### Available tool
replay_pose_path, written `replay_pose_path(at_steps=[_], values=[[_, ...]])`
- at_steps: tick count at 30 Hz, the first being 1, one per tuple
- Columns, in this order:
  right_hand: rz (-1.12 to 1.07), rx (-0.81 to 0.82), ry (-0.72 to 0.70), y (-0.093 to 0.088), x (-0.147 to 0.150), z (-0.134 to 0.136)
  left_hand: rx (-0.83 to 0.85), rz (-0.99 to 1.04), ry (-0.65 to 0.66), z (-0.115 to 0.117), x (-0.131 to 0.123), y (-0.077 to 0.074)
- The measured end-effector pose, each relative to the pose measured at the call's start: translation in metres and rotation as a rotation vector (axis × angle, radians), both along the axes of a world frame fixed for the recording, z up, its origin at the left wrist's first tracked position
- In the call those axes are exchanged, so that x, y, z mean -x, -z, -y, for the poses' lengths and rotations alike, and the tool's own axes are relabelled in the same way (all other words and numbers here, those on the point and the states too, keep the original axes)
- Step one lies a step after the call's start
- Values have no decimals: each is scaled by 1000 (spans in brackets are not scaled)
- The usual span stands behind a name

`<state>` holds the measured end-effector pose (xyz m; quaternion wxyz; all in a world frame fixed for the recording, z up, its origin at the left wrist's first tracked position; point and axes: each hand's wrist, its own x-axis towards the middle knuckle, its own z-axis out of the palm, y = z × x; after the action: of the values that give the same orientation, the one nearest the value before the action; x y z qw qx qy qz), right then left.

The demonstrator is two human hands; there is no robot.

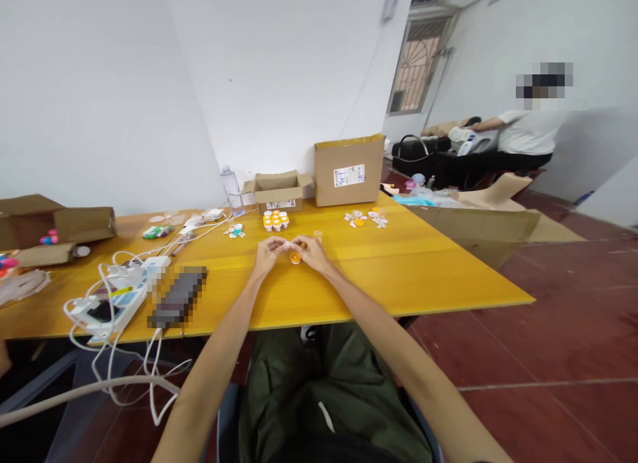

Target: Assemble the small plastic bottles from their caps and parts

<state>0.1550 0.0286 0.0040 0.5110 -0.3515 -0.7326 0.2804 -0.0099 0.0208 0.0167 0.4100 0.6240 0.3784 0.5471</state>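
The left hand (266,254) and the right hand (312,252) meet fingertip to fingertip low over the yellow wooden table (399,270). Both pinch a small white piece (288,246) held between them, too small for its shape to be made out. Just below the fingertips a small round orange cap (296,258) rests on the table, close against the right hand. All this lies on the person's side of the small open cardboard box (279,189). Between that box and the hands stands a tight cluster of little orange-and-white pots (276,220), upright and alike, which look finished. To the right of the box, in front of the larger closed cardboard box (349,169), loose white and orange parts (363,218) lie scattered and apart. By the look of it a batch is done, one piece is in hand and a smaller heap is left. A tiny clear cup (318,235) stands near the right hand. Just left of the box stands a clear plastic water bottle (230,187), and further left lies a white power strip (119,302) with tangled cables. Far to the right of the box, off the table, another person in a white shirt (528,134) leans over dark bags.
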Motion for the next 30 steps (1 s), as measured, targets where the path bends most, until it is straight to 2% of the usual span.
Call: replay_pose_path(at_steps=[10, 15, 20, 25, 30], values=[[42, -6, 45, -2, -2, -2, 11, -10, 9, 2, -3, -2], [187, -120, 265, -5, -25, -1, 7, 63, -84, -1, -1, 0], [501, -80, 404, -6, -47, 6, 13, 115, -144, -3, 2, 2], [718, -73, 364, -3, -45, 8, 13, 117, -181, -6, 6, 3], [709, -87, 326, 2, -41, 4, 27, 108, -178, -7, 7, 5]])
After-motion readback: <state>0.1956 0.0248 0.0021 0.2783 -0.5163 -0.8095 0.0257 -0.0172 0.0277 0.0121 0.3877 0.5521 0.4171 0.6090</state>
